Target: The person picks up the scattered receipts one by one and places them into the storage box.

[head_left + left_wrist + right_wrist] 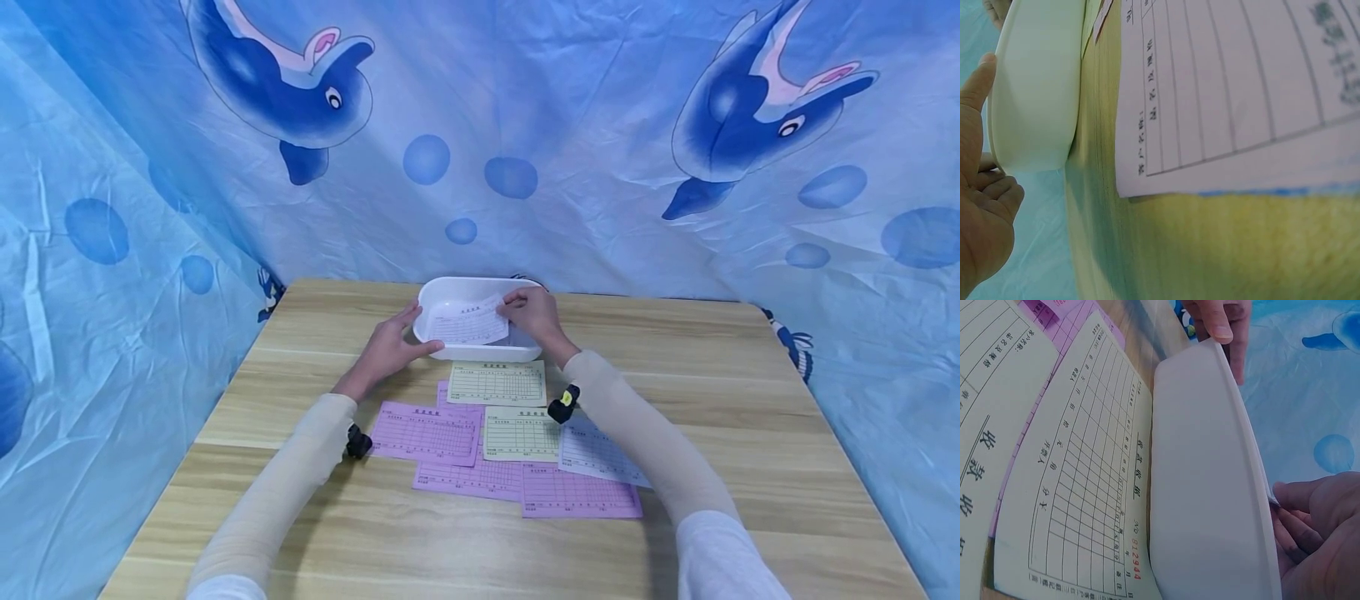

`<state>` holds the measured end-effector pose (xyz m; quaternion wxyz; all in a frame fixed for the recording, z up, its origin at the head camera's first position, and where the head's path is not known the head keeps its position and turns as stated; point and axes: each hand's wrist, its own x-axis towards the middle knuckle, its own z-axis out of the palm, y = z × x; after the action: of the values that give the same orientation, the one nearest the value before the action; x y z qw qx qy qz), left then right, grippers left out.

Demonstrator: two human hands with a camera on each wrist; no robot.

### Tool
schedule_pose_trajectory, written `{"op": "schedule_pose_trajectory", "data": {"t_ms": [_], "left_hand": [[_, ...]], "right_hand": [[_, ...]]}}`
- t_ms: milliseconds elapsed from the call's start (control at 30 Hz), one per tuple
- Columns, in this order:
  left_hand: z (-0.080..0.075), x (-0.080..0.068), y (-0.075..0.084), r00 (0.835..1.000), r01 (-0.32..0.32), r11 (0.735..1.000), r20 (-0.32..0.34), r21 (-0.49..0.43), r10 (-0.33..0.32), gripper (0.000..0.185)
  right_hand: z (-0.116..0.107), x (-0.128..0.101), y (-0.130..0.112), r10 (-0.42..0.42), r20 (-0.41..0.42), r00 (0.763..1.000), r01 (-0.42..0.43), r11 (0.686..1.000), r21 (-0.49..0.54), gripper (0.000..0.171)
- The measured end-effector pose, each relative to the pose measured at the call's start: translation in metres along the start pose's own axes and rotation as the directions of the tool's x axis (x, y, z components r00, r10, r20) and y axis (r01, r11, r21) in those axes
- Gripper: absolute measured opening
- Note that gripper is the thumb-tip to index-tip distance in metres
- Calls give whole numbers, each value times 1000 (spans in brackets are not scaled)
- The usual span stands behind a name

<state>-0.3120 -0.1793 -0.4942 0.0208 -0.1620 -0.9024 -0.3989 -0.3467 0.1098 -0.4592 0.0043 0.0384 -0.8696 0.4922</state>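
Note:
A white plastic basin [486, 354] stands near the back of the table. At its left end my left hand [388, 346] grips the rim, thumb over the front edge and fingers round the far side; the left wrist view shows this hand [982, 206] beside the basin wall [1038, 81]. Over the basin's right side, my right hand [534, 312] pinches the right edge of a white receipt slip [468, 325], which lies tilted within the basin. In the right wrist view the basin wall [1207, 462] hides most of the slip.
In front of the basin lie yellow receipts [497, 383], [521, 433], several overlapping pink receipts [427, 433] and a white receipt [596, 450] partly under my right forearm. A blue dolphin-print curtain [480, 125] hangs behind the wooden table [360, 542].

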Motion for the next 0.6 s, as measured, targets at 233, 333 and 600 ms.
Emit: {"op": "schedule_pose_trajectory", "data": {"t_ms": [233, 333, 600], "left_hand": [[0, 0, 3, 1000, 4, 1000, 5, -8, -4, 108], [0, 0, 3, 1000, 4, 1000, 5, -8, -4, 108], [0, 0, 3, 1000, 19, 1000, 4, -11, -19, 110]], "right_hand": [[-12, -2, 5, -1, 6, 1000, 0, 998, 56, 21], [-21, -4, 7, -27, 3, 1000, 26, 996, 80, 23], [-47, -22, 3, -112, 6, 994, 111, 987, 119, 28]]}}
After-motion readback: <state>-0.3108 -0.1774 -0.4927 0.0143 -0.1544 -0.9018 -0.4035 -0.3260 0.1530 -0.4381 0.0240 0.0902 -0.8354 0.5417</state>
